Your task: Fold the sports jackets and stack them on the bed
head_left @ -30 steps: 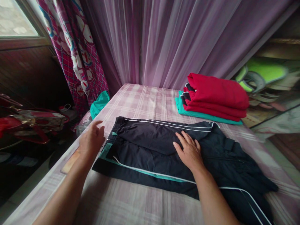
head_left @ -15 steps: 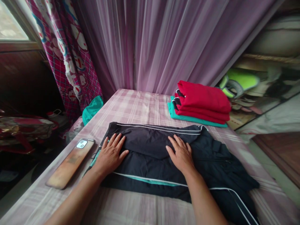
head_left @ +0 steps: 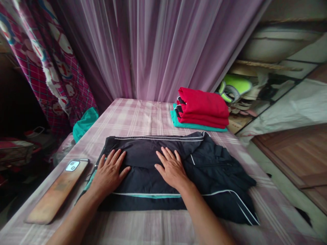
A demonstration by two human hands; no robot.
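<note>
A dark navy garment point(head_left: 204, 170) with white piping and teal trim lies partly folded on the bed, its bunched end toward the right. My left hand point(head_left: 109, 172) rests flat on the garment's left part, fingers spread and open. Flat on the middle of the garment lies my right hand point(head_left: 171, 167), fingers stretched out. Neither hand holds anything.
A pink plaid sheet point(head_left: 143, 117) covers the bed. A stack of folded red and teal clothes point(head_left: 201, 109) sits at the back right. A phone point(head_left: 57, 190) lies face down by the left edge. Purple curtains point(head_left: 153, 47) hang behind; a teal cloth point(head_left: 84, 123) droops at the left.
My left hand moved from the bed's left edge onto the garment and now lies flat on it. My right hand stays flat. The view has swung toward the right.
</note>
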